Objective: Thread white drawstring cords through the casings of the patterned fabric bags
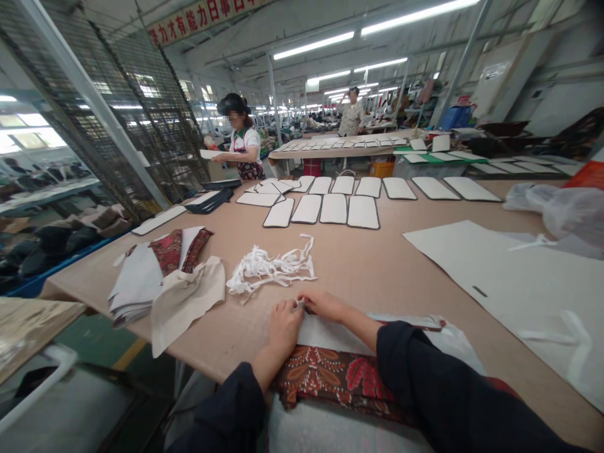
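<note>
My left hand and my right hand meet at the near middle of the table, fingertips pinched close together. Between them is the far left corner of a white-backed fabric piece; a small pale bit shows at the fingertips, too small to name. Dark red floral fabric lies folded along the near table edge, under my forearms. Just beyond my hands is a tangled heap of white strips. To the left, a stack of white-backed floral pieces lies beside a crumpled beige cloth.
Rows of white panels with dark edges lie across the table's far side. A large white sheet and clear plastic bag are at right. A co-worker stands at the far left corner holding a white panel; another person is farther back.
</note>
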